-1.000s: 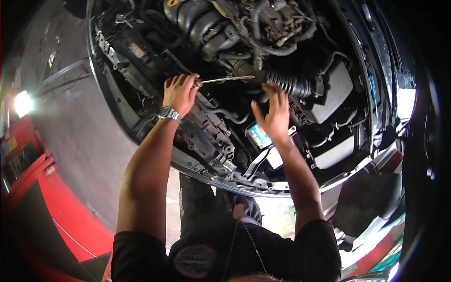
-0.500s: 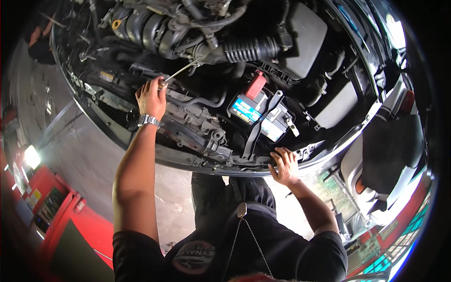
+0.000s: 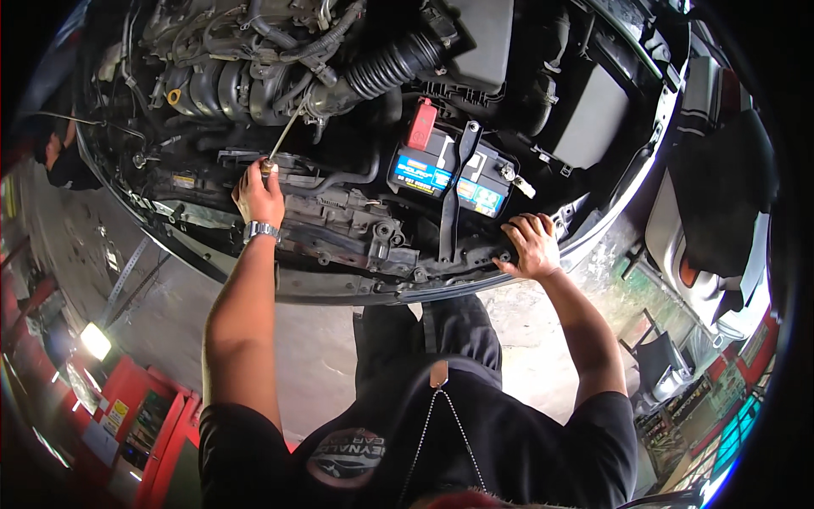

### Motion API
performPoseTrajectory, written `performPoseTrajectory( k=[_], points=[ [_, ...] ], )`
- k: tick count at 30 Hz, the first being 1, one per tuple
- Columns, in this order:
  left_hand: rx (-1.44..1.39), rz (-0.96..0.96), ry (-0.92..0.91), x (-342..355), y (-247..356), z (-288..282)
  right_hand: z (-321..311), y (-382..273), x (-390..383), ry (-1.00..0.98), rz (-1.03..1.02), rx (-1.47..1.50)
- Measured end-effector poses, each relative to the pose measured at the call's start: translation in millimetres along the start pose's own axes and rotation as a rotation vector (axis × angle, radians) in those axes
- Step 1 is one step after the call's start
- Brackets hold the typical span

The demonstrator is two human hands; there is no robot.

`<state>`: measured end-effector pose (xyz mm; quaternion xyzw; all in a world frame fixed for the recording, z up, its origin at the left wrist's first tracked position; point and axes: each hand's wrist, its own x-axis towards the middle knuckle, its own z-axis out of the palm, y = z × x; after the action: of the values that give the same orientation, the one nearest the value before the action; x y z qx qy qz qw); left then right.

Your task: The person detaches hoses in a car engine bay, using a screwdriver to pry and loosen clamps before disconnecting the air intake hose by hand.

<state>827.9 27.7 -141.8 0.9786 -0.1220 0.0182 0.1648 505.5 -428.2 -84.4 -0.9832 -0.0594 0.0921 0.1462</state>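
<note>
My left hand point(image 3: 259, 202), with a metal watch point(image 3: 260, 229) on its wrist, is closed round the handle of a long thin screwdriver point(image 3: 289, 129). The shaft slants up and right, and its tip reaches the end of the black ribbed air intake hose point(image 3: 394, 68); whether it touches a clamp there is too small to tell. My right hand point(image 3: 536, 248) rests with fingers spread and slightly bent on the front edge of the engine bay, just nearer than the car battery point(image 3: 449, 176).
A black bracket point(image 3: 458, 191) crosses the battery, which has a red terminal cover point(image 3: 421, 125). Beyond lies a grey air filter box point(image 3: 479, 38). Another person's arm point(image 3: 61, 148) shows at far left. A red cabinet point(image 3: 161, 424) and a bright lamp point(image 3: 95, 341) stand at lower left.
The view has shifted, so the engine and battery sit further left and higher. My left hand keeps the screwdriver at the hose end; my right hand remains on the front edge.
</note>
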Motion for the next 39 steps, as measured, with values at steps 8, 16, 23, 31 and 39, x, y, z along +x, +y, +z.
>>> performPoseTrajectory(
  k=[8, 16, 23, 31, 39],
  points=[
    [0.102, 0.036, -0.016, -1.9, -5.6, 5.7, 0.2, -2.9, -3.1, 0.052, -0.013, -0.038],
    [-0.01, 0.061, -0.019, -2.6, -2.5, -0.2, 1.7, -10.7, -5.5, 0.044, 0.027, -0.117],
    [0.025, 0.057, 0.0, -3.1, 0.3, 3.1, 13.5, -32.7, -13.5, 0.222, 0.235, -0.15],
    [0.042, 0.085, -0.017, -2.6, -6.1, 4.4, 15.4, -33.7, -10.7, 0.195, 0.252, -0.14],
    [0.13, 0.0, -0.04, -3.7, 3.7, 0.8, 14.4, -34.7, -11.4, 0.176, 0.269, -0.135]
  ],
)
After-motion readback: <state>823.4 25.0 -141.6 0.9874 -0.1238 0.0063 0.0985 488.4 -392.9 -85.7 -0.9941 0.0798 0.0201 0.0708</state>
